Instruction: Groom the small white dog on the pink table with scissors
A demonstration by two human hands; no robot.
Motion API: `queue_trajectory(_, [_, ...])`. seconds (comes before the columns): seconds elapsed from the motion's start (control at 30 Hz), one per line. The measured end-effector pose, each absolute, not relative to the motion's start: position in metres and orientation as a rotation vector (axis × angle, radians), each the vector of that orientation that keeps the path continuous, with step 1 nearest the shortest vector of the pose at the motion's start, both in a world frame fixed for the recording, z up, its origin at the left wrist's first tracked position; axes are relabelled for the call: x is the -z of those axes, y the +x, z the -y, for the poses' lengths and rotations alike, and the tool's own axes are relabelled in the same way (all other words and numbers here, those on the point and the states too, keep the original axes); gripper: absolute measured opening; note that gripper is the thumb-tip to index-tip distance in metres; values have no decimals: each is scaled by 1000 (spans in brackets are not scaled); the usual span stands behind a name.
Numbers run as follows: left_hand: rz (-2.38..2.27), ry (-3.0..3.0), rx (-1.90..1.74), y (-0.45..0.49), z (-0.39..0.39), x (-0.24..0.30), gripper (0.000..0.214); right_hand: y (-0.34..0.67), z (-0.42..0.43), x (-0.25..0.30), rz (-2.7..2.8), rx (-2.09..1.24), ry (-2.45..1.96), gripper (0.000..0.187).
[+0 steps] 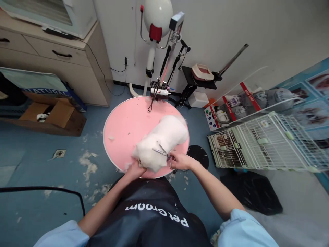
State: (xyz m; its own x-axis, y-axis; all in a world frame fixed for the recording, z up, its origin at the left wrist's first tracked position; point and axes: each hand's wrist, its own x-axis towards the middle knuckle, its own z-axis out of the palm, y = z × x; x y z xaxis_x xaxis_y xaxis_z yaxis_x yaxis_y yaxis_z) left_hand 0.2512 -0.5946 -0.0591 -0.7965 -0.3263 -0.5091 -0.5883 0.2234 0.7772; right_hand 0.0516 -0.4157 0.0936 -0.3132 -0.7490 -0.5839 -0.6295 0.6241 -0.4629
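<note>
A small white fluffy dog (164, 140) stands on a round pink grooming table (125, 127). My left hand (135, 170) is closed under the dog's near end, gripping its fur or head; the fingers are partly buried in the coat. My right hand (180, 160) is shut on a pair of silver scissors (161, 151), whose open blades lie against the dog's fur near the table's front edge. I wear a dark apron and light blue sleeves.
A white stand dryer (155, 24) and grooming arm stand behind the table. A white wire cage (264, 142) lies at right, a cardboard box (51, 115) and cabinet (64, 55) at left. Fur clumps (88, 164) litter the blue floor. A black hose crosses bottom left.
</note>
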Motion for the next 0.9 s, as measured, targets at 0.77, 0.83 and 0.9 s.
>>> queue_trajectory(0.77, [-2260,-775,-1643,249,599,45,46,161,368,-32,-2377,520,-777,24])
queue_trajectory(0.83, [-2244,-767,-1635,249,599,44,45,157,367,-34,-2376,477,-790,23])
queue_trajectory(0.9, [-2240,-752,-1629,249,599,44,44,150,367,-38,-2359,433,-821,20])
